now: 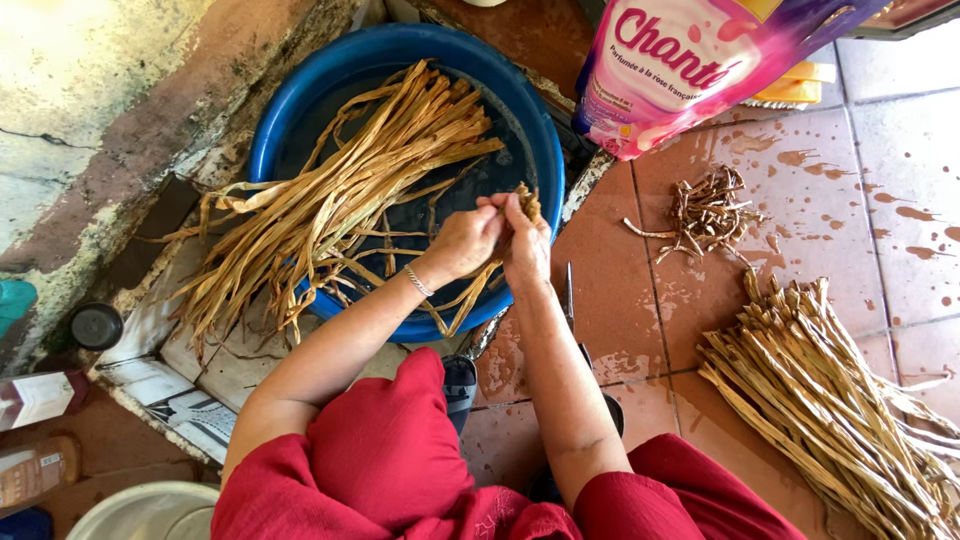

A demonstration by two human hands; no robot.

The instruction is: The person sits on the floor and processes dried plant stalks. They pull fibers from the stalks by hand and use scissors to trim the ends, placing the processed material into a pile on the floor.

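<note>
Wet terracotta tile floor. Left hand and right hand meet above blue basin, both closed on one dried leaf strip; strip hangs over basin rim. Fingertips overlap, exact grip unclear. Leaf bundle lies right, cut off at frame edge.

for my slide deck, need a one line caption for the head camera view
Both hands, left hand and right hand, hold a dried leaf strip over a blue basin.
</note>
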